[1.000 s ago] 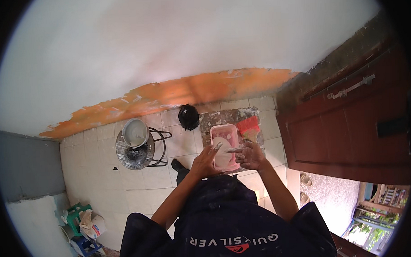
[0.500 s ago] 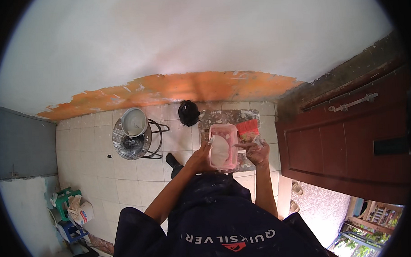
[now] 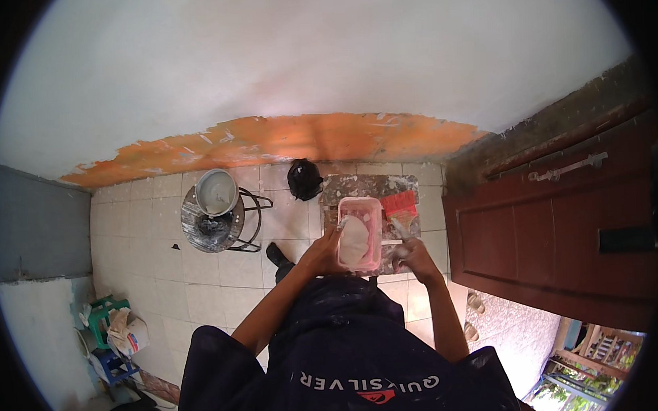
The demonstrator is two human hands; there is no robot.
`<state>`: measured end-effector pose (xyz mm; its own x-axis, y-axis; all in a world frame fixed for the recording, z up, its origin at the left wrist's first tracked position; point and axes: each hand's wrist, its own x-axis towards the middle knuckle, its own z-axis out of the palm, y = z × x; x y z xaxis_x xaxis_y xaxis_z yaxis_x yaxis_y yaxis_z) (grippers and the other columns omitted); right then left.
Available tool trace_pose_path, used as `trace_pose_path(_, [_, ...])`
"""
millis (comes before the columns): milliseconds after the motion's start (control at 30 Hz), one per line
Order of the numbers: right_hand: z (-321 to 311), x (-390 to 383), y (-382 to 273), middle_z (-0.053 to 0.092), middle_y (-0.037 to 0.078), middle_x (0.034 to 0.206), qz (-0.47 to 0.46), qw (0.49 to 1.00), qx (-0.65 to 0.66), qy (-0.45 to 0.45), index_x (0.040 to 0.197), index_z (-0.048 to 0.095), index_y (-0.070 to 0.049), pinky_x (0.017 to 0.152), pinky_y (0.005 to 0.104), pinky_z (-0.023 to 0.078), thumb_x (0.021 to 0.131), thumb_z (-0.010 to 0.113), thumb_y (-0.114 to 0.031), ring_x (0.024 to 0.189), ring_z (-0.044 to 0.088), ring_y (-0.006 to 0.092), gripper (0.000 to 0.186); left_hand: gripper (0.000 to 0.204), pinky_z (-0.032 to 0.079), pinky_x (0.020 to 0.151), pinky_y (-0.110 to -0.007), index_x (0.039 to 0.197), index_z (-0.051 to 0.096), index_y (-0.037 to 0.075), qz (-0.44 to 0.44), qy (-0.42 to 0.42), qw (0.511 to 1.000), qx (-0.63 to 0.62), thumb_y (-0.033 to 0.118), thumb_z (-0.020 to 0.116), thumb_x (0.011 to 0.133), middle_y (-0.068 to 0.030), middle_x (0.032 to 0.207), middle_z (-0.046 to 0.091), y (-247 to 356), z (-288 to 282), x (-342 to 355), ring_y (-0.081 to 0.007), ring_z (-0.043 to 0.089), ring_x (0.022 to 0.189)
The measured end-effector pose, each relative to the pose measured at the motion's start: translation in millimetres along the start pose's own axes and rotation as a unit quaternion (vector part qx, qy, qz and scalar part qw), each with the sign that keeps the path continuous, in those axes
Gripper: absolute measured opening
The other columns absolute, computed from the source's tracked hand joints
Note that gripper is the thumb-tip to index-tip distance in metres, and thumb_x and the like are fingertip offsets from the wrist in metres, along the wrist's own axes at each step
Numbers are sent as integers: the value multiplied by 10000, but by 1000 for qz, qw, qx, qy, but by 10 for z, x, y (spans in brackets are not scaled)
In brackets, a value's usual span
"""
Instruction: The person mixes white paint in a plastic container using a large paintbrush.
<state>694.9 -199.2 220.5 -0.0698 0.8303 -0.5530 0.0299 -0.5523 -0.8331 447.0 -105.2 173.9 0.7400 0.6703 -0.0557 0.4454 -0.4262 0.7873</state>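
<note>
A pink rectangular plastic tub [image 3: 376,236] is gripped at its left side by my left hand [image 3: 322,255], whose fingers lie along the wall. Inside the tub is a smooth, pale, putty-like mass [image 3: 355,242]. My right hand [image 3: 414,259] is just right of the tub, apart from it, with its fingers curled. A narrow pale piece runs up from those fingers; its kind is unclear. Directly beyond lies a red, flat-looking object [image 3: 399,202] with a paler lower part, apparently on the stained low bench [image 3: 368,184].
A grey bucket [image 3: 218,193] sits on a round stool [image 3: 208,235] at left. A black bag [image 3: 303,180] lies by the wall. The wall [image 3: 324,53] is white above an orange strip [image 3: 298,140]. A brown door [image 3: 540,234] stands right; stools [image 3: 108,322] are at lower left.
My right hand has drawn slightly nearer to me. Its fingers, which pointed left toward the tub, now curl, with the pale piece pointing away from me. The left hand still holds the tub.
</note>
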Motion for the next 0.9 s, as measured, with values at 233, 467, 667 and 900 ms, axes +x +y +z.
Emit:
trace_pose_path(233, [39,230,260,579,197,1033,-265,669,-684,118,1448,174,-233,750,443,503,780,570,-130,993,579,315,783,1062,472,837,-450,1305,299,-51,-4,6,1000,-1,361,842,491,-234,1214,420,-15,28,8,-424,531,1006])
trace_pose_path(467, [28,365,646,575,234,1022,-246,543,-796,103,1460,93,-283,710,472,504,849,501,-137,969,562,353,749,1019,475,830,-452,1251,359,-48,-15,6,1000,24,395,844,472,-229,1192,425,-64,57,7,-417,540,997])
trace_pose_path(667, [71,203,646,541,334,1069,-134,466,-873,58,1466,53,-228,790,536,452,850,504,-111,985,552,400,772,1038,480,814,-461,1275,344,-28,-18,9,1000,19,408,843,475,-224,1160,432,-41,22,-4,-418,553,967])
trace_pose_path(900, [86,-9,683,500,382,1146,-44,385,-922,-18,1456,82,-99,926,621,306,876,444,-143,1088,512,458,685,1075,469,850,-456,1286,330,-26,-10,15,1000,21,439,844,465,-249,1230,397,-53,45,-11,-438,524,1020])
